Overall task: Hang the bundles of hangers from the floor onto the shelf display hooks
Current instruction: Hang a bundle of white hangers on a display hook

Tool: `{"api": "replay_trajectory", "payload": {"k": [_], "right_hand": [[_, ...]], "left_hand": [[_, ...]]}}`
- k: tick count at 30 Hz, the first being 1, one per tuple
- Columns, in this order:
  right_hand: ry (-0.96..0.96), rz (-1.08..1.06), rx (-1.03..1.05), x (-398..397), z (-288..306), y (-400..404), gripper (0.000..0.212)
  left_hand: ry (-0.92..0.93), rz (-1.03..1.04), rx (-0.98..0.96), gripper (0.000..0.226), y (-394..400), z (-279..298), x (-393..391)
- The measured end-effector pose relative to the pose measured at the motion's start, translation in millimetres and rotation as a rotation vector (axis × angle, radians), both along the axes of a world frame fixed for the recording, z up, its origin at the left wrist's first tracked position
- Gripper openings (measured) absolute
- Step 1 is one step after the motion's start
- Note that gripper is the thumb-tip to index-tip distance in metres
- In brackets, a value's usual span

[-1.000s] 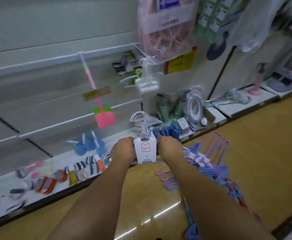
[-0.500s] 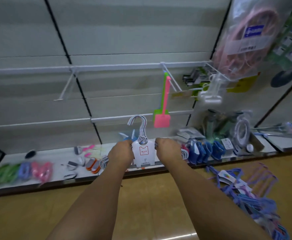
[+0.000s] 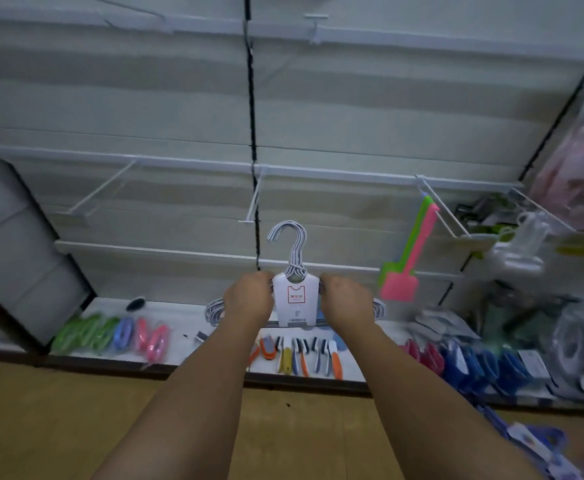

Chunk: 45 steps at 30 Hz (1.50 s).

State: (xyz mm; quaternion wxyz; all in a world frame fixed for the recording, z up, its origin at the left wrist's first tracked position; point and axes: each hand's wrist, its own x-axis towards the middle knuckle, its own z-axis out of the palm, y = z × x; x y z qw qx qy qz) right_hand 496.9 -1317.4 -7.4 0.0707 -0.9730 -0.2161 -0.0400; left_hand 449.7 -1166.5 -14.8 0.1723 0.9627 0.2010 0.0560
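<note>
At the far left, on the white bottom shelf [image 3: 186, 327], lie green, blue and pink clips [image 3: 110, 332]. Above them a bare white display hook [image 3: 100, 192] juts out from the rail, and a second hook [image 3: 254, 202] sticks out near the black upright in the middle. The left hand [image 3: 249, 299] is curled round the left shoulder of a bundle of white hangers [image 3: 295, 292], and the right hand [image 3: 344, 301] grips the right shoulder in the same way. The bundle is held upright in the air in front of the shelving, above the bottom shelf, its hook tops just below and right of the middle hook, not touching it. A white card label wraps its centre. Below the hands small brushes [image 3: 301, 355] lie on the shelf. Further right a pink and green fly swatter [image 3: 404, 271] hangs from a wire hook, blue packets [image 3: 484, 365] fill the shelf, and blue hangers [image 3: 533, 445] lie on the floor [image 3: 58, 427].
</note>
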Motion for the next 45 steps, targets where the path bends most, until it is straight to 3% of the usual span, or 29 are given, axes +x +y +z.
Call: {"api": "replay_trajectory", "payload": {"k": [9,16,22,24,27,32,35,38,41,45], "right_hand": [[-0.167,0.078,0.068,41.9,46.3,44.2,0.019],[-0.279,0.034,0.152,84.8,101.4,48.4,0.024],[-0.51,0.033,0.226,117.8,160.3,53.7,0.018],[-0.675,0.058,0.296,125.1,184.8,60.0,0.005],[-0.855,0.056,0.358,135.7,220.9,75.7,0.026],[-1.035,0.078,0.42,154.4,280.0,104.0,0.016],[-1.133,0.044,0.46,168.3,309.2,112.8,0.015],[-1.122,-0.013,0.477,180.9,323.4,115.2,0.004],[-1.038,-0.093,0.425,195.8,328.5,111.9,0.022],[-0.979,-0.132,0.412,211.9,348.9,111.1,0.023]], "left_hand": [[-0.126,0.049,0.133,0.025,40.3,57.8,29.2],[-0.354,0.022,0.262,0.022,49.2,102.0,69.3],[-0.642,0.036,0.318,0.025,64.9,153.8,105.6],[-0.797,0.006,0.339,0.017,73.3,176.2,113.1],[-0.958,0.003,0.403,0.012,93.3,207.2,128.7],[-1.109,-0.009,0.443,0.024,125.6,270.4,151.1],[-1.103,-0.059,0.451,0.026,132.2,304.6,165.5],[-1.107,-0.126,0.455,0.037,134.4,322.7,182.4],[-1.091,-0.177,0.444,0.044,133.8,327.2,202.8],[-1.125,-0.173,0.391,0.044,134.1,339.1,228.2]]}}
